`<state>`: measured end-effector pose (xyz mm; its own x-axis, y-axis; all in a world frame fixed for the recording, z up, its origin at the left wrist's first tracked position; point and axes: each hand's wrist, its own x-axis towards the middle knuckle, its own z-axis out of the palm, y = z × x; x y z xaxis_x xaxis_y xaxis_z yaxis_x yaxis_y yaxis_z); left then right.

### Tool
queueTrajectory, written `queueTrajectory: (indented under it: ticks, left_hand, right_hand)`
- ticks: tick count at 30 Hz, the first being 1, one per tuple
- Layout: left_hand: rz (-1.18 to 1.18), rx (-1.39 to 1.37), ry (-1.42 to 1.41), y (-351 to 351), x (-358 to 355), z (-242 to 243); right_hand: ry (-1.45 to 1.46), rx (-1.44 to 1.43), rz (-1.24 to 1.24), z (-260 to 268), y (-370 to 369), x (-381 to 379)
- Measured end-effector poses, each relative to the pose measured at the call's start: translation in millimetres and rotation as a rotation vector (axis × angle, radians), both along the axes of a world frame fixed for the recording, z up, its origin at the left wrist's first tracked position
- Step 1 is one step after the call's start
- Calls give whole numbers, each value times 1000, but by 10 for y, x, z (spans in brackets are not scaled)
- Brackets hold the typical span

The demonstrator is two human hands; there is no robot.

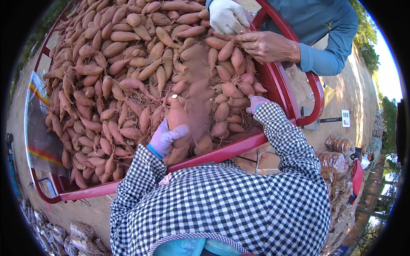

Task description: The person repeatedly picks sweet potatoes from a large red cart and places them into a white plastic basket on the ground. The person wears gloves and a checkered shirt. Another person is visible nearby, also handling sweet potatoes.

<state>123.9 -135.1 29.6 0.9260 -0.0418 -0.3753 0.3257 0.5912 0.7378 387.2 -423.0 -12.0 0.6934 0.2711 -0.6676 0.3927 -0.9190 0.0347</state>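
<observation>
My left hand (168,137), in a pale purple glove with a blue cuff, grips a large sweet potato (178,112) whose pale cut tip points away from me. At the right side of the heap, my right hand (258,103), in a similar glove, touches the sweet potatoes beside the rail; its fingers are partly hidden. Rooty sweet potatoes (105,76) fill the red metal cart bed (224,147) before me. A hazy smear blurs the strip between my hands.
Across the cart's right corner, a co-worker's gloved hand (225,16) and bare hand (266,46) meet over a sweet potato end. A curved red rail (315,96) bounds that side. Filled bags (333,163) are stacked at right; a platform scale (312,118) stands on the ground.
</observation>
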Motion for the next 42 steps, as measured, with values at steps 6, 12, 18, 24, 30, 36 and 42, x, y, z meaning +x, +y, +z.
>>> queueTrajectory:
  ticks: [6, 12, 18, 24, 30, 36, 42]
  left_hand:
    - [-7, 64, 17, 62, -16, -99]
    - [-14, 80, -1, 69, -27, -151]
    - [-74, 34, -109, 18, 43, -110]
    - [42, -224, -215, 68, 34, -228]
    - [263, -245, -390, 137, 14, 296]
    - [216, -301, -502, 345, -28, 352]
    - [278, -438, -314, 380, -124, -127]
  right_hand:
    - [-169, -89, -83, -606, 79, 658]
    - [-274, -52, 20, -724, -74, 577]
    - [-451, 204, 142, -653, -242, 500]
    - [91, 1017, 0, 279, 678, -179]
    - [45, 1190, 365, 358, 1793, -1059]
    - [596, 1033, 4, 302, 1571, -1544]
    - [510, 1055, 453, 211, 1574, -1673]
